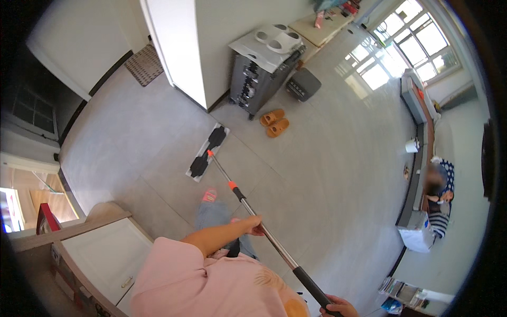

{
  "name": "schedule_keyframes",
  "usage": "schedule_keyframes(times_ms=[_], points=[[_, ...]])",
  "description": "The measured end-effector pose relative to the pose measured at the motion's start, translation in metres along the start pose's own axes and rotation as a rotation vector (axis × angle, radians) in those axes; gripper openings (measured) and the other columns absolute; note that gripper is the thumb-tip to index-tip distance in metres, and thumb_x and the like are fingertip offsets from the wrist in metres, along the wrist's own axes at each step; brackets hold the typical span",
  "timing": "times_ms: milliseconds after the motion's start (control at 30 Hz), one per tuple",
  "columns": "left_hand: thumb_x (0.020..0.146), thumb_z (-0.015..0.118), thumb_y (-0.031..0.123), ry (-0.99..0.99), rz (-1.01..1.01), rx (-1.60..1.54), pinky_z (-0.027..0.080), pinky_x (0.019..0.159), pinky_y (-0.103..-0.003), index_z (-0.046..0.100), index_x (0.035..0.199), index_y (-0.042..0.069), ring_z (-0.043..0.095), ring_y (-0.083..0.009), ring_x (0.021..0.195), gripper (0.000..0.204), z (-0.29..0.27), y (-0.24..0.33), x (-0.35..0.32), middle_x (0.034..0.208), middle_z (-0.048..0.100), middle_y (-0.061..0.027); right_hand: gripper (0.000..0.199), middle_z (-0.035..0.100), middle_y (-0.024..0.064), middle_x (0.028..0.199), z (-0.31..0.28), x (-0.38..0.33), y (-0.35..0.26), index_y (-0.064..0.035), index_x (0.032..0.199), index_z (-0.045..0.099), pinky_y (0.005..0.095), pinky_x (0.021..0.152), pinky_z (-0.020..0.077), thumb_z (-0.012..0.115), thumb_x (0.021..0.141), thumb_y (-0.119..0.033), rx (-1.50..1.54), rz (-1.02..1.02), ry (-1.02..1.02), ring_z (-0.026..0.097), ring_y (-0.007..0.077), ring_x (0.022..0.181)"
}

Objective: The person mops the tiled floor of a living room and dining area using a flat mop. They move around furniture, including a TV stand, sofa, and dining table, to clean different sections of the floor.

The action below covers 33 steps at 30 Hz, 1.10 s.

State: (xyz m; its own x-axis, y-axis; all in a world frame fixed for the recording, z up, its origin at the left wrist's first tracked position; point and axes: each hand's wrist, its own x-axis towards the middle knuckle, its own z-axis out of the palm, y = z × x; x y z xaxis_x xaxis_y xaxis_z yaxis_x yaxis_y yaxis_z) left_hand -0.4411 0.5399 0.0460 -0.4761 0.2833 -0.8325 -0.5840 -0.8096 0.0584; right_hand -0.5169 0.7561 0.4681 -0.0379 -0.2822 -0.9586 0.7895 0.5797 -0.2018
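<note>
**A Long Mop [272, 240] on a Shiny Grey Floor [327, 174]**

Close to us, at the bottom, the right hand [339, 307] has its fingers curled round the black grip [311, 287] of the mop. The picture's edge cuts off part of that grip. The left hand [255, 225] is closed round the silver pole, farther down the mop. Some of its fingers are hidden, so I cannot tell how they all bend. The person wears a pink shirt [211, 282] and blue jeans [210, 214].

A white cabinet [108, 259] stands on the left. The mop slants away from the body, past one foot [209, 195] in pink. Its long, flat mop head [215, 137] lies on the floor, with a black top and a pale pad peeking out round it.

Past the mop head, two orange-brown slippers [274, 123] sit side by side. Just behind them are a dark grey suitcase [248, 87] and a small grey stool [303, 84]. A spotty mat [144, 64] lies far off on the left. On the right, another person [439, 199] is on a long seat, and a white bucket [412, 146] is near it. Farthest away, a big window [426, 39] shines bright.
</note>
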Motion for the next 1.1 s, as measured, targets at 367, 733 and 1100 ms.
schedule_keyframes(times_ms=[367,733,1100], points=[[0.079,0.038,0.043,0.277,0.209,-0.145,0.046,0.064,-0.039,0.049,0.08,0.005,0.054,-0.0235,0.068,0.039,0.007,0.034,0.059,0.073,0.054,-0.01,0.05,0.051,0.0106,0.072,-0.141,0.136,0.036,-0.0041,0.119,0.03,0.0249,0.045,0.039,0.052,0.074,-0.006,0.213,0.037,-0.181,0.045,0.0142,0.049],[0.081,0.041,0.036,0.303,0.084,-0.19,0.046,0.067,-0.041,0.049,0.082,0.002,0.054,-0.0263,0.073,0.035,0.011,0.131,0.124,0.077,0.053,-0.0131,0.052,0.054,0.0061,0.087,-0.165,0.174,-0.134,-0.0101,0.123,0.026,0.0223,0.063,0.0424,0.052,0.078,-0.015,-0.61,-0.068,-0.212,0.051,0.0097,0.074],[0.079,0.043,0.031,0.374,-0.041,-0.05,0.047,0.063,-0.037,0.052,0.08,0.002,0.056,-0.0231,0.072,0.03,0.104,0.146,0.171,0.076,0.055,-0.0113,0.051,0.054,0.0036,0.08,-0.292,0.189,-0.169,-0.0082,0.124,0.024,0.0229,0.064,0.0406,0.049,0.08,-0.013,-0.651,-0.199,-0.247,0.048,0.0102,0.07]])
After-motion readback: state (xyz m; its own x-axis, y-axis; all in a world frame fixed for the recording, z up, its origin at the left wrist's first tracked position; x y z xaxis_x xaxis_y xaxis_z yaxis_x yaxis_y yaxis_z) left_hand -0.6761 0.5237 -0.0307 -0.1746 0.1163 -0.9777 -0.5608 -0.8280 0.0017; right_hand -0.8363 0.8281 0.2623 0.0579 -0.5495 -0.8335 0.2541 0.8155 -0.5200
